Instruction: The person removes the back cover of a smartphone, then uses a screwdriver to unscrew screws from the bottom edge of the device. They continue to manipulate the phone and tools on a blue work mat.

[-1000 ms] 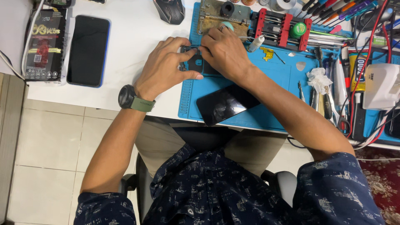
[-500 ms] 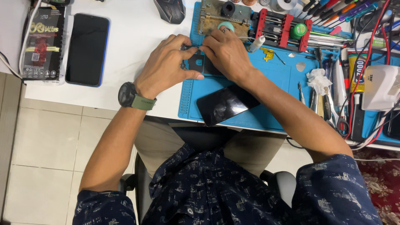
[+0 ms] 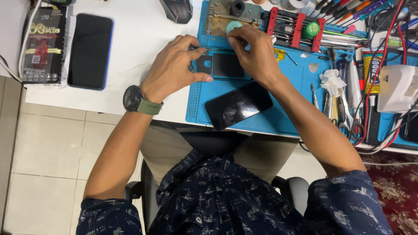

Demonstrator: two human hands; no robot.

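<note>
Compared with a moment earlier almost nothing had moved: our left hand (image 3: 174, 65) and right hand (image 3: 257, 56) stayed over the same spot, so the handling of the opened dark phone body (image 3: 222, 65) had not advanced. It lay flat on the blue silicone work mat (image 3: 296, 117), in the upper middle of the frame. Our left fingers gripped its left end between thumb and forefinger. Our right fingers curled at its upper edge; we could not tell whether they pinched anything. Below it, a loose black glass screen (image 3: 238, 105) rested tilted on the mat. No real container showed. At the right, the mat's side strip (image 3: 344, 109) held tweezers and scissors, beside a crumpled white tissue (image 3: 331, 80). A black smartphone with a blue rim (image 3: 90, 51) lay upper left on the white table (image 3: 139, 26).
</note>
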